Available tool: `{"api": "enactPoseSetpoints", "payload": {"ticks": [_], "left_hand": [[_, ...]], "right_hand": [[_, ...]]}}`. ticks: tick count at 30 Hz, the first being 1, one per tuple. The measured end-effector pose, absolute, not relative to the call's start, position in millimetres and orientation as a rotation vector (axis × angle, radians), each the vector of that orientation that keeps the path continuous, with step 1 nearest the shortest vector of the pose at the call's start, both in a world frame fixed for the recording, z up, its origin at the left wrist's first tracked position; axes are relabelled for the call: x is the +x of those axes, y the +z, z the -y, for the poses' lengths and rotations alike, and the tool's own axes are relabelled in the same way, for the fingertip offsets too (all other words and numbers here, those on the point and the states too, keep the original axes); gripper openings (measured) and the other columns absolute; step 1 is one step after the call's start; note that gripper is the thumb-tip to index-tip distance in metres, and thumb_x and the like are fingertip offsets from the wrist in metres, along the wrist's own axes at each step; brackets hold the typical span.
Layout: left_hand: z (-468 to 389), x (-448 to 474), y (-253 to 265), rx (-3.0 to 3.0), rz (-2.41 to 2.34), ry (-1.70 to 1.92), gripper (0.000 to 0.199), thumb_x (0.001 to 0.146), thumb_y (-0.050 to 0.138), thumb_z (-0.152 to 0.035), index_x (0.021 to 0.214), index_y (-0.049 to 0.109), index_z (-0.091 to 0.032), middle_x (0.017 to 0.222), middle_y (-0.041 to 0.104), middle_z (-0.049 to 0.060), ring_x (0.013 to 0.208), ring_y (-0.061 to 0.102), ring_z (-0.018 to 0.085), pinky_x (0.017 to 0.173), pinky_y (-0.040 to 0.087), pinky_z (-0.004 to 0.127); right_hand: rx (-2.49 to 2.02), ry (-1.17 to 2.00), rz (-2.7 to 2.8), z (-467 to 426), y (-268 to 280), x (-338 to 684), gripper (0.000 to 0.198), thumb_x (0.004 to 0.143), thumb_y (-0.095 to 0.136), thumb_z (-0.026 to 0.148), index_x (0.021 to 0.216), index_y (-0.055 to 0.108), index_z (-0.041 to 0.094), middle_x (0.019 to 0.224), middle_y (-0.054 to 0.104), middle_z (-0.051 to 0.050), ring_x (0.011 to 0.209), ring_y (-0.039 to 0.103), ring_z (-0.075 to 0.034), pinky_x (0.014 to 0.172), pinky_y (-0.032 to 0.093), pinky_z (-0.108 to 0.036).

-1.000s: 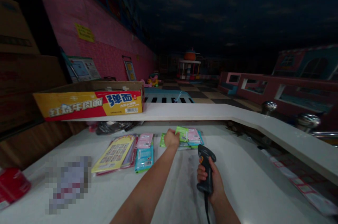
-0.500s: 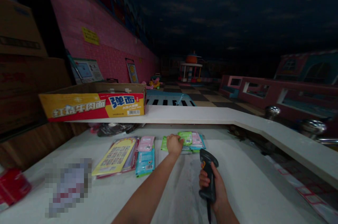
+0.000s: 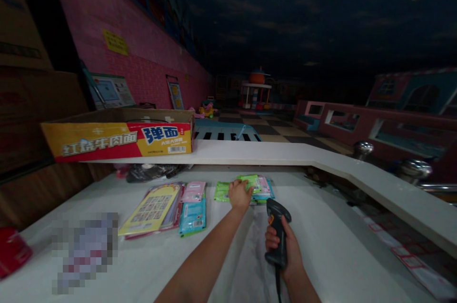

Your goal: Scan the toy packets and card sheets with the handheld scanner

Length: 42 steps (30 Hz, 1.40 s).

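L hand [image 3: 240, 195] on green packet [image 3: 254, 181], grip unclear; R hand [image 3: 293, 249] holds barcode scanner [image 3: 281, 234]. White tabletop [image 3: 335, 246] runs to ledge [image 3: 250, 151] edge, dim rm [image 3: 280, 125] beyond.

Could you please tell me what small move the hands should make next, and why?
Perhaps tilt the handheld scanner toward the upper green packet, since the left hand has its fingers at that packet and the right hand grips the scanner close by.
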<state>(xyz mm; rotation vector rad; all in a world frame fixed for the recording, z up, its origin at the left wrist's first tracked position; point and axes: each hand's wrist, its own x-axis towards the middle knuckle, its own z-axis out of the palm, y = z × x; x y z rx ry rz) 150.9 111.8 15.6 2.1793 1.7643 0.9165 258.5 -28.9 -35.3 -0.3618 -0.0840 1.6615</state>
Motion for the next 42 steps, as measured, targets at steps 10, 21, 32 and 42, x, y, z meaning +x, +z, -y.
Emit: {"api": "enactPoseSetpoints", "payload": {"ticks": [10, 21, 32, 42], "left_hand": [[-117.9, 122.6, 24.3, 2.054, -2.187, 0.766, 0.034, 0.087, 0.051, -0.036, 0.113, 0.061, -0.017, 0.116, 0.057, 0.015, 0.114, 0.048, 0.029, 0.092, 0.037, 0.037], [-130.4, 88.2, 26.0, 1.785, -2.246, 0.764, 0.03, 0.078, 0.061, -0.017, 0.106, 0.056, -0.008, 0.107, 0.063, 0.021, 0.098, 0.065, 0.027, 0.077, 0.046, 0.03], [-134.1, 147.0, 22.7, 1.488, -1.712, 1.162, 0.017, 0.073, 0.067, -0.029, 0.084, 0.066, -0.016, 0.083, 0.072, 0.005, 0.077, 0.067, 0.018, 0.066, 0.047, 0.025], [-119.4, 177.0, 43.5, 1.964, -2.012, 0.987, 0.032, 0.076, 0.066, -0.034, 0.106, 0.065, -0.024, 0.108, 0.065, 0.008, 0.108, 0.055, 0.026, 0.088, 0.041, 0.034]], "right_hand": [[-0.34, 1.639, 0.069, 31.4, -38.6, 258.4, 0.032, 0.075, 0.074, 0.04, 0.085, 0.057, 0.014, 0.055, 0.045, 0.008, 0.04, 0.039, -0.003, 0.036, 0.03, -0.013], [-0.37, 1.637, 0.104, 30.6, -34.3, 258.5, 0.032, 0.075, 0.072, 0.042, 0.084, 0.058, 0.015, 0.053, 0.045, 0.008, 0.04, 0.039, -0.004, 0.036, 0.031, -0.013], [-0.37, 1.634, 0.106, 34.3, -26.7, 257.3, 0.034, 0.071, 0.076, 0.039, 0.085, 0.057, 0.014, 0.054, 0.045, 0.008, 0.04, 0.038, -0.003, 0.036, 0.03, -0.012], [-0.391, 1.653, 0.155, 29.8, -31.0, 259.9, 0.041, 0.067, 0.079, 0.044, 0.085, 0.057, 0.015, 0.053, 0.044, 0.009, 0.039, 0.039, -0.003, 0.037, 0.03, -0.013]]}}
